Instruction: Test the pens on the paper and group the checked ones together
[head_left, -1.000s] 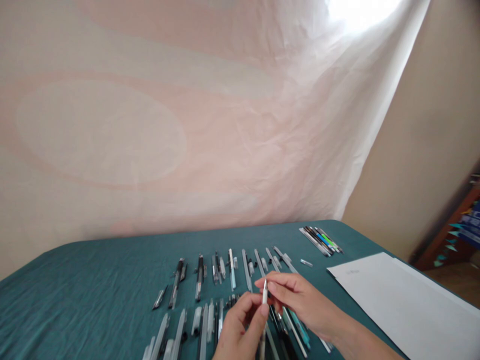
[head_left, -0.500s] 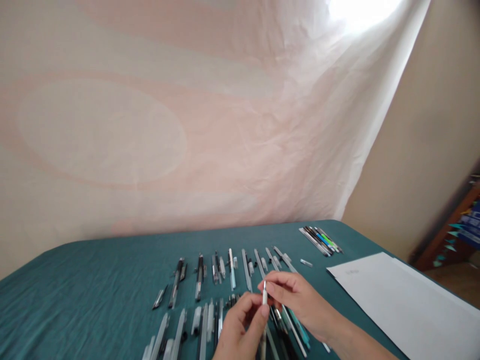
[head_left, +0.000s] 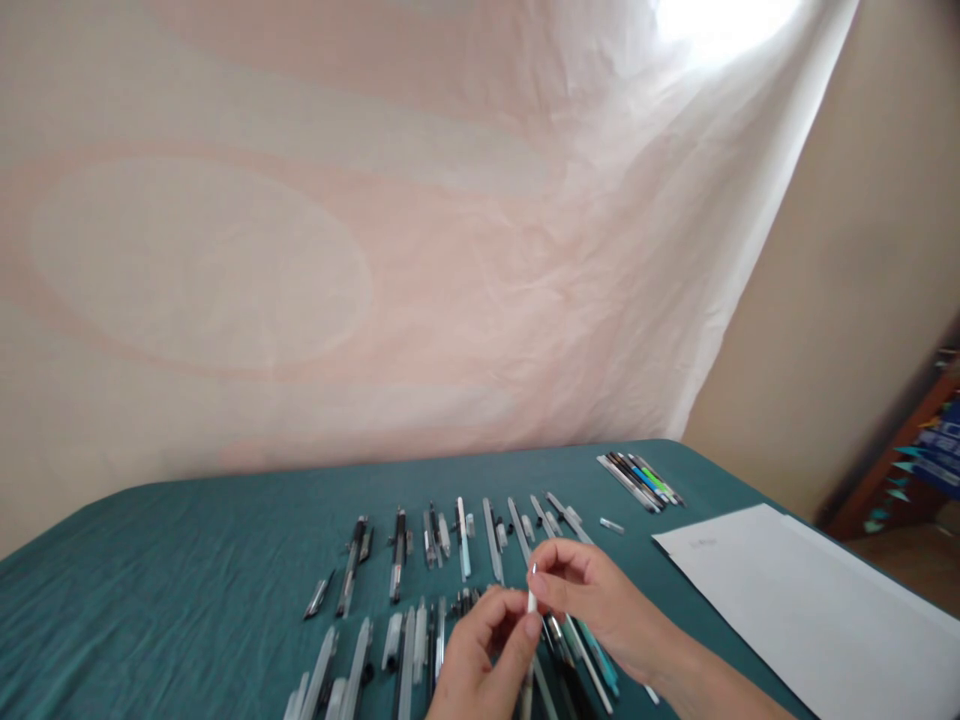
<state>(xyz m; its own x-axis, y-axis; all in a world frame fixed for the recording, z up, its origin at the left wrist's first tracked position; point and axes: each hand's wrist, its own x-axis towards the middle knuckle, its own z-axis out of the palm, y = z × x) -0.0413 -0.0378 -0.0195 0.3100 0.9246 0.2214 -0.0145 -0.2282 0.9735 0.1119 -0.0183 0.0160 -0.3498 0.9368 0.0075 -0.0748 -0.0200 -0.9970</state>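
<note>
Both of my hands hold one thin white pen [head_left: 531, 600] upright over the teal tablecloth [head_left: 187, 560]. My left hand [head_left: 484, 655] pinches its lower shaft with thumb and forefinger. My right hand [head_left: 592, 600] grips its upper end with closed fingertips. Under and around the hands lie rows of pens: a far row [head_left: 450, 540] of black and clear ones, and a near row [head_left: 375, 655] of mostly clear ones.
A small bundle of coloured pens [head_left: 641, 480] lies at the far right of the table. A loose pen cap [head_left: 612, 525] sits beside it. A white sheet of paper [head_left: 810, 610] covers the right corner. A pale cloth [head_left: 375, 250] hangs behind the table.
Both hands and the pen have sunk slightly toward the table and toward me; the grip on the pen is unchanged.
</note>
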